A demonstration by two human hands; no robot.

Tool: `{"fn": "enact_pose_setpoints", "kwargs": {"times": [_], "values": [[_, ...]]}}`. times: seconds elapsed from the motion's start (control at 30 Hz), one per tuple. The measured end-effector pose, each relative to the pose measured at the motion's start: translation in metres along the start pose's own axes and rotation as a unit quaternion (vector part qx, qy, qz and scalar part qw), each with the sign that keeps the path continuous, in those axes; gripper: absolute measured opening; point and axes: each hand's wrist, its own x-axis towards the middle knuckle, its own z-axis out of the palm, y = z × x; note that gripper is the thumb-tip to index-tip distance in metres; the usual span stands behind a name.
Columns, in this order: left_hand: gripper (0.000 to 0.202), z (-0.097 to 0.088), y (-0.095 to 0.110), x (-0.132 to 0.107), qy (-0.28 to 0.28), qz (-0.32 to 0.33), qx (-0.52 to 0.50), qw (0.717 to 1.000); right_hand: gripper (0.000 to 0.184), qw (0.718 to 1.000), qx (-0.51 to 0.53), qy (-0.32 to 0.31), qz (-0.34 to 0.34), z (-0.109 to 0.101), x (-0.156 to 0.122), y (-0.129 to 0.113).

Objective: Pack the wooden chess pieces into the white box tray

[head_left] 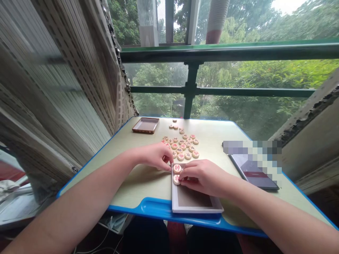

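Inside the shallow grey box [196, 209], against its left wall, your right hand [203, 176] pinches a round wooden chess disc [176, 179], likely light and slick, best held by its rim; your left hand [156, 155] curls beside the box, grip unclear.

Pale wooden discs [182, 146] bear red characters; table [148, 183] edged blue.

Soft daylight from the window [227, 91], wide-angle bending at edges, curtain [53, 88] perhaps motion-blurred

tablet [254, 173] top pixelated; markings on far pieces [175, 125] unreadable.
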Motion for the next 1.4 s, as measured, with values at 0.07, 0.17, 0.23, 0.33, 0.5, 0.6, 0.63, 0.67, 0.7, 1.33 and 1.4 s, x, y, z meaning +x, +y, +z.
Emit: {"fn": "enact_pose_setpoints", "kwargs": {"times": [0.07, 0.17, 0.23, 0.33, 0.5, 0.6, 0.63, 0.67, 0.7, 1.33, 1.4], "values": [[0.025, 0.0, 0.0, 0.0, -0.001, 0.001, -0.001, 1.0, 0.017, 1.0, 0.001, 0.008, -0.002, 0.0, 0.0, 0.0], [0.024, 0.0, -0.001, 0.0, -0.006, 0.011, -0.003, 1.0, 0.016, 0.999, -0.013, 0.039, 0.009, 0.0, -0.001, 0.001], [0.025, -0.001, -0.001, 0.0, -0.009, 0.012, -0.011, 1.0, 0.015, 0.997, -0.026, 0.073, 0.024, 0.0, -0.001, 0.003], [0.027, -0.004, -0.002, -0.002, -0.005, -0.002, -0.032, 0.999, 0.016, 0.992, -0.039, 0.107, 0.046, -0.001, -0.001, 0.006], [0.024, -0.007, -0.005, -0.002, 0.015, -0.019, -0.084, 0.996, 0.018, 0.993, -0.039, 0.103, 0.038, -0.001, 0.0, 0.007], [0.027, -0.006, -0.006, -0.001, 0.007, -0.012, -0.094, 0.995, 0.019, 0.995, -0.043, 0.091, 0.02, 0.0, 0.001, 0.006], [0.028, -0.005, -0.005, -0.001, 0.004, -0.011, -0.095, 0.995, 0.019, 0.995, -0.045, 0.089, 0.018, 0.001, 0.001, 0.006], [0.03, -0.004, -0.005, 0.0, 0.002, -0.011, -0.098, 0.995, 0.02, 0.995, -0.046, 0.088, 0.017, 0.001, 0.001, 0.007], [0.031, -0.003, -0.004, 0.0, 0.0, -0.012, -0.101, 0.995, 0.021, 0.995, -0.047, 0.087, 0.017, 0.002, 0.001, 0.007], [0.031, -0.001, -0.013, 0.004, 0.055, -0.028, -0.089, 0.994, 0.018, 0.969, -0.019, 0.226, 0.101, -0.006, 0.003, 0.022], [0.033, -0.001, -0.017, 0.006, 0.115, -0.053, -0.077, 0.989, 0.019, 0.952, -0.009, 0.261, 0.157, -0.009, 0.005, 0.032]]}}
